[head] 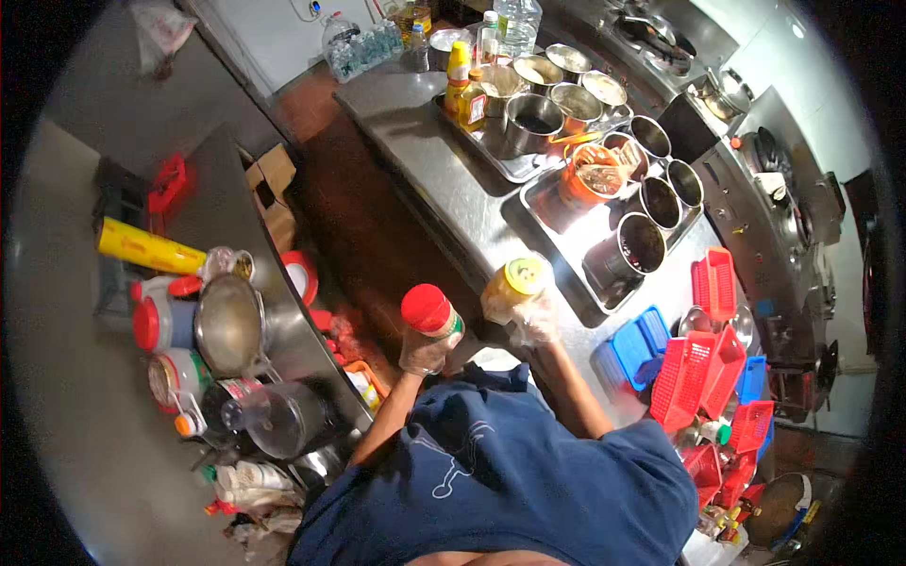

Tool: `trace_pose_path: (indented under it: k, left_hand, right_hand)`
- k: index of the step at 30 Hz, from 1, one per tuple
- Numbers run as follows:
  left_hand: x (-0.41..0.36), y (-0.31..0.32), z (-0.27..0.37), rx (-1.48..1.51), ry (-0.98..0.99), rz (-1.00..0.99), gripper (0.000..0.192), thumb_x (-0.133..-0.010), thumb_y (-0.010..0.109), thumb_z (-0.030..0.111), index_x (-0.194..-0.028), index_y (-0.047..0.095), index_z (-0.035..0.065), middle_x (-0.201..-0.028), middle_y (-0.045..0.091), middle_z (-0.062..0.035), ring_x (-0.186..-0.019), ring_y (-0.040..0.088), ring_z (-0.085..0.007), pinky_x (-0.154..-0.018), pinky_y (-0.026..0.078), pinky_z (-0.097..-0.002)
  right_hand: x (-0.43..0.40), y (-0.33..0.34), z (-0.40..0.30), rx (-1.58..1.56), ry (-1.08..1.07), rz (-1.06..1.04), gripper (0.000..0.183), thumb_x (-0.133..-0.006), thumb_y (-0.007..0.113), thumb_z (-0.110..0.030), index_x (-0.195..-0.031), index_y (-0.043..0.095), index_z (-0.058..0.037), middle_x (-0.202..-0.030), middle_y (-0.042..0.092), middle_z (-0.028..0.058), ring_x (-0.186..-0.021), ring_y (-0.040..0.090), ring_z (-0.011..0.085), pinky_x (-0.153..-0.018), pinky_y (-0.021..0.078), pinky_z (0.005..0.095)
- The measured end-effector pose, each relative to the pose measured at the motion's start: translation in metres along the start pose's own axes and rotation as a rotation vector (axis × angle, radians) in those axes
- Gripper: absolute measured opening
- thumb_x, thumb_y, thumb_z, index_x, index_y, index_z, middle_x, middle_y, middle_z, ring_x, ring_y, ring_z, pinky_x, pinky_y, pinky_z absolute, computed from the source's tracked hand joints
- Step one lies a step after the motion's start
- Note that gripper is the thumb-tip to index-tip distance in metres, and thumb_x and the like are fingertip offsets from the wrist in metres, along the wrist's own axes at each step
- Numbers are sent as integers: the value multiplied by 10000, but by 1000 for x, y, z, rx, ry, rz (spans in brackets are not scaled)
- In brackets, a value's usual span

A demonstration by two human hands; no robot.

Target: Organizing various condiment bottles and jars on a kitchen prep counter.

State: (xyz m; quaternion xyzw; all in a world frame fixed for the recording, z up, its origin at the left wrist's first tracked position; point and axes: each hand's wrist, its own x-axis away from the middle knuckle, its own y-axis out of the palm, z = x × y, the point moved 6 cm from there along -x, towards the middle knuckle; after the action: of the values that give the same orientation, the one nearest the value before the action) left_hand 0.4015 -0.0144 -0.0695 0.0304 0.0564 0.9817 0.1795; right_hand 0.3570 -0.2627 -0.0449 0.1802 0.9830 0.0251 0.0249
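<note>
Both hands wear thin clear plastic gloves. My left hand (pixel 428 351) is closed around a jar with a red lid (pixel 426 308) and a green-edged label. In my right hand (pixel 536 318) is a container with a yellow lid (pixel 524 274); its body is partly hidden by the fingers and blurred. Both containers are held up in front of my chest, a short distance apart. The right one is close to the edge of the stainless steel table (pixel 453 180), beside a metal tray (pixel 601 305) that carries tall steel pots (pixel 640 244) and an orange tub (pixel 593 177).
A second tray (pixel 520 170) bears steel pots and yellow bottles (pixel 473 102). To the right stand blue baskets (pixel 633 347) and red baskets (pixel 683 378). On the left counter (pixel 233 191) are a steel bowl (pixel 230 325), red-lidded jars (pixel 146 323) and a clear plastic jug (pixel 283 421).
</note>
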Motion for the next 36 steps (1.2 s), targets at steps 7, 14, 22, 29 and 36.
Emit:
trace_pose_path:
  k: [7, 14, 22, 29, 36]
  left_hand:
    - [-102, -8, 46, -232, 35, 36, 506, -680, 857, 165, -1128, 652, 53, -1079, 703, -72, -991, 686, -208, -911, 545, -358]
    - [-188, -14, 24, 25, -6, -62, 591, -669, 819, 45, -1219, 603, 41, -1144, 675, -63, -1026, 666, -182, -952, 527, -348]
    - [-283, -2, 39, -107, -158, -329, 627, -669, 851, 118, -1229, 578, 47, -1147, 648, -61, -1020, 643, -191, -920, 518, -355]
    - [-390, -22, 85, -842, 489, -505, 177, -783, 700, 160, -959, 692, 148, -943, 709, -35, -900, 692, -229, -785, 570, -372]
    - [-460, -47, 79, -752, 366, -527, 244, -745, 740, 215, -967, 695, 124, -986, 701, -72, -940, 660, -272, -838, 542, -393]
  right_hand:
    - [-177, -15, -37, 149, -266, 365, 743, -735, 871, -243, -1324, 469, -36, -1228, 620, 80, -1108, 610, 193, -1003, 476, 343]
    - [-276, -4, -50, 301, -264, 581, 825, -609, 955, -220, -1266, 493, -30, -1127, 616, 94, -1036, 608, 213, -943, 492, 353]
    - [-350, 23, -38, 441, -400, 692, 745, -695, 900, -192, -1309, 499, -60, -1189, 619, 125, -1081, 618, 255, -962, 488, 362]
    - [-393, 34, 25, 570, -328, 767, 787, -706, 868, -191, -1366, 458, -57, -1218, 603, 164, -1145, 581, 337, -1011, 447, 419]
    - [-418, 62, 16, 975, -233, 882, 766, -657, 892, -253, -1285, 506, -45, -1154, 597, 169, -1081, 557, 363, -960, 431, 458]
